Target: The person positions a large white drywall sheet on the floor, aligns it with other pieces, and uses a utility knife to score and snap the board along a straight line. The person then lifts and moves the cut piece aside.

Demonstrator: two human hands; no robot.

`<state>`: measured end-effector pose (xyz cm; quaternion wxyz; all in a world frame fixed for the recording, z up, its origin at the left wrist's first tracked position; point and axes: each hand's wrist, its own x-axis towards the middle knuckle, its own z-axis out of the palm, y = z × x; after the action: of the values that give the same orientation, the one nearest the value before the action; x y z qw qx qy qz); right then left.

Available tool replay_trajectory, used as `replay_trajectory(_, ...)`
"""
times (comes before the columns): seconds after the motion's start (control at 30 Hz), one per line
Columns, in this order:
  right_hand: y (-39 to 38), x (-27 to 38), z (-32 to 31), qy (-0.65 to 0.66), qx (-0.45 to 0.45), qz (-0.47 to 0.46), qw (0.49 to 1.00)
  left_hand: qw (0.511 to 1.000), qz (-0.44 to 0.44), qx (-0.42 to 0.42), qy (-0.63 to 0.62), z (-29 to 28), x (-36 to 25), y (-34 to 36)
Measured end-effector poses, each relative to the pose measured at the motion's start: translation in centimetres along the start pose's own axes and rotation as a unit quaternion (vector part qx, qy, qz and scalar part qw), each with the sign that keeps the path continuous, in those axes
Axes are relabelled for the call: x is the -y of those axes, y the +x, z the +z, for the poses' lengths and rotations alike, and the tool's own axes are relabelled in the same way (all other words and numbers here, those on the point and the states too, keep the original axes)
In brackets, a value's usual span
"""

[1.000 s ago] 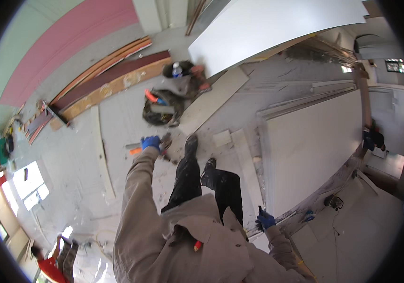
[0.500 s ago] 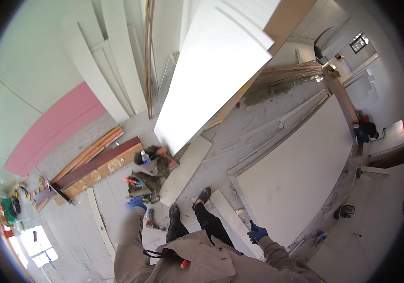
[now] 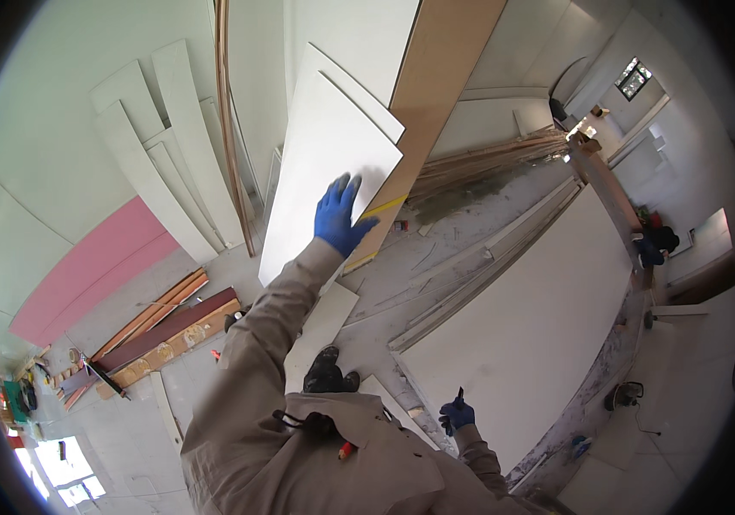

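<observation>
My left hand, in a blue glove, is stretched out with fingers spread against a white board. The board stands tilted in front of a tall brown sheet, and a second white edge shows behind it. My right hand, also blue-gloved, is low on the right beside a large pale panel lying flat. Its fingers are closed round a small dark hand tool with a narrow tip pointing up; the exact kind is too small to tell. My left sleeve covers part of the floor.
Wood strips and a pink sheet lie to the left. Narrow white boards lean on the wall. Stacked lumber stands beyond. Another person is at the far right. A narrow board lies near my feet.
My left hand has risen from beside my leg to the white board. My right hand still holds the dark tool. The view has shifted, and my arm now hides the bag and drill.
</observation>
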<state>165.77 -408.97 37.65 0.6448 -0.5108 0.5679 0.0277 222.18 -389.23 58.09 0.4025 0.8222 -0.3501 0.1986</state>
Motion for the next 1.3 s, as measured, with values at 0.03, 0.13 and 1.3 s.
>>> replay_trajectory(0.03, -0.5, 1.2, 0.6, 0.013, -0.010, -0.013, 1.000, 1.000, -0.025, -0.005, -0.003, 0.8, -1.3, 2.6)
replay_trajectory(0.13, -3.6, 5.8, 3.9, 0.078, -0.017, -0.061, 0.995, 0.990, -0.125, 0.023, 0.060, 2.7, -2.2, 7.1)
replay_trajectory(1.3, -14.7, 35.0, 8.7, -0.161, 0.042, -0.245, 0.955, 0.869, -0.037, 0.489, -0.071, 2.1, 18.2, -11.7)
